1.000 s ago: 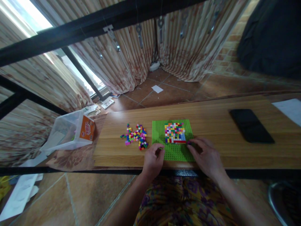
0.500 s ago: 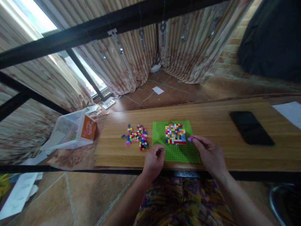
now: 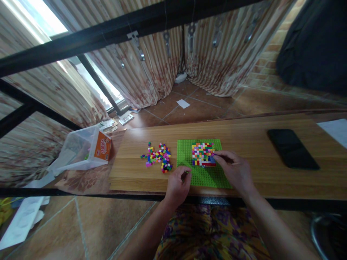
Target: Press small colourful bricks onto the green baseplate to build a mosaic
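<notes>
A green studded baseplate (image 3: 184, 151) lies on the wooden table, bearing a block of many-coloured toy bricks (image 3: 202, 153). At the right edge of that block, my right hand (image 3: 238, 171) pinches a small purple brick (image 3: 213, 155) between thumb and fingertips; most of the brick is hidden. My left hand (image 3: 179, 182) rests at the plate's front left corner, its fingers curled together. Whether anything small sits in that curl I cannot make out. Left of the plate is a loose pile of small coloured bricks (image 3: 158, 156).
On the wooden table (image 3: 249, 137), a black phone-like slab (image 3: 292, 148) lies to the right, with white paper (image 3: 334, 130) beyond it. A clear plastic box (image 3: 78, 148) with an orange label stands past the table's left end. A dark bar (image 3: 151, 21) crosses above.
My right hand has moved left with the purple brick, from beside the brick block to its right edge. The left hand has hardly moved, and the view has shifted slightly.
</notes>
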{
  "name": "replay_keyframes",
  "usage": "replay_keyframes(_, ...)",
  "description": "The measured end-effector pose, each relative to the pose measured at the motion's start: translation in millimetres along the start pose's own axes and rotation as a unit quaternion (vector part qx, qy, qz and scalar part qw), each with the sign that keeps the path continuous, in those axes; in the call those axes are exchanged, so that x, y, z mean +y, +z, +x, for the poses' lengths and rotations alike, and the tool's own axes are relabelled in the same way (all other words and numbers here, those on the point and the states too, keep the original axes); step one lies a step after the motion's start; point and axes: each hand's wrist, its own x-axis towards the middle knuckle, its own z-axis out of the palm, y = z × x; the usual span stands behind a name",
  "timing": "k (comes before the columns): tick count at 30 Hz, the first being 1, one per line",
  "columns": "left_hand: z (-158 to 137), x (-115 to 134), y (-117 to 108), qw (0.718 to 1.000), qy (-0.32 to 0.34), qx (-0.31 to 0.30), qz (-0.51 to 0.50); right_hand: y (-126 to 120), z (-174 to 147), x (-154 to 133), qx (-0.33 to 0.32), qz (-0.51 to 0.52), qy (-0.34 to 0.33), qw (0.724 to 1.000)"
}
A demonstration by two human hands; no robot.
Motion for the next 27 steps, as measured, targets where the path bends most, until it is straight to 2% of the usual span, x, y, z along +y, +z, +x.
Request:
replay_keyframes(7,1,-1,1,1.0,0.003,-0.003,0.014,8,4,-2,0.03,0.069,0.058,0.995)
replay_keyframes(14,1,-2,2,1.0,0.013,0.002,0.015,18,8,-7,0.07,0.215,0.15,0.963)
replay_keyframes(20,1,-3,4,1.0,0.01,-0.001,0.016,23,10,-10,0.077,0.229,0.186,0.952)
replay_keyframes(27,1,-3,5,1.0,0.017,-0.006,0.011,24,11,-8,0.062,0.219,0.181,0.957)
